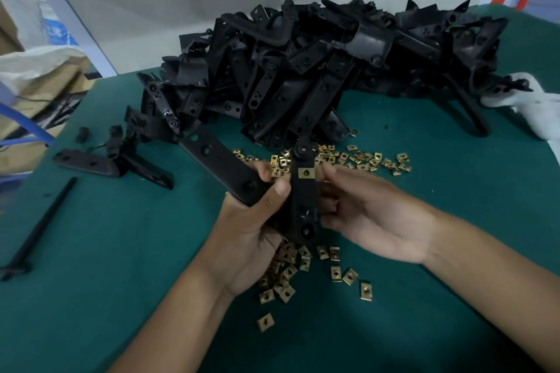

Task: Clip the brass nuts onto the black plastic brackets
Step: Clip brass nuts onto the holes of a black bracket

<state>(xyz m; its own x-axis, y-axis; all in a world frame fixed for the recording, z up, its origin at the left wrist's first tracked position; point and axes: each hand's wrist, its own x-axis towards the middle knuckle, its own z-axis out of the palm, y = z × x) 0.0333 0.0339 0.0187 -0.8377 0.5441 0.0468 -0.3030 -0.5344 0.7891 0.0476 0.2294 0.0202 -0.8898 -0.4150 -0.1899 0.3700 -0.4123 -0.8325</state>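
My left hand [257, 221] grips stiff, light bracket [304, 206] mid-length; right hand [363, 215] pinches its edge, nut [306, 173] clipped at 12 o'clock.

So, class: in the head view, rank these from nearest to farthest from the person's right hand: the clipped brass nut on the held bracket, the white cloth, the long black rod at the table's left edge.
1. Clipped brass nut: just beside the right hand's fingertips.
2. White cloth: far right, behind the hand.
3. Long black rod: far left edge.
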